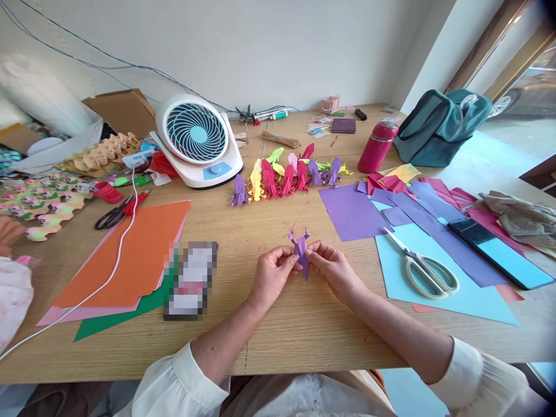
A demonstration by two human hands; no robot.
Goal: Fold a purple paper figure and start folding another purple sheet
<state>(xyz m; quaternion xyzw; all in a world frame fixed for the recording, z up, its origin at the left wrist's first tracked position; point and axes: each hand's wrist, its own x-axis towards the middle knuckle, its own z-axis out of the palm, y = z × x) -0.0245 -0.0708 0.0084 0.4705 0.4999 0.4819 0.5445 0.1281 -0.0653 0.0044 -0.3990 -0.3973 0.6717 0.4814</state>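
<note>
Both hands meet over the near middle of the wooden table, pinching a small purple origami figure (301, 248) from its two sides. My left hand (274, 269) grips its left edge between thumb and fingers. On the other side, my right hand (333, 268) presses thumb and forefinger against it. The figure has a pointed lower end and two thin curled tips at the top; fingers cover part of its middle. Beyond it stands a group of folded paper figures (286, 178) in red, yellow, green, pink and purple.
Orange paper sheets (130, 255) and a blurred-out phone (191, 281) lie left. Right are purple paper (350, 211), light-blue paper (393, 272), scissors (428, 272) and another phone (499, 255). A fan (197, 139), red bottle (377, 146) and teal bag (438, 130) stand behind. A white cable (117, 260) crosses the left side.
</note>
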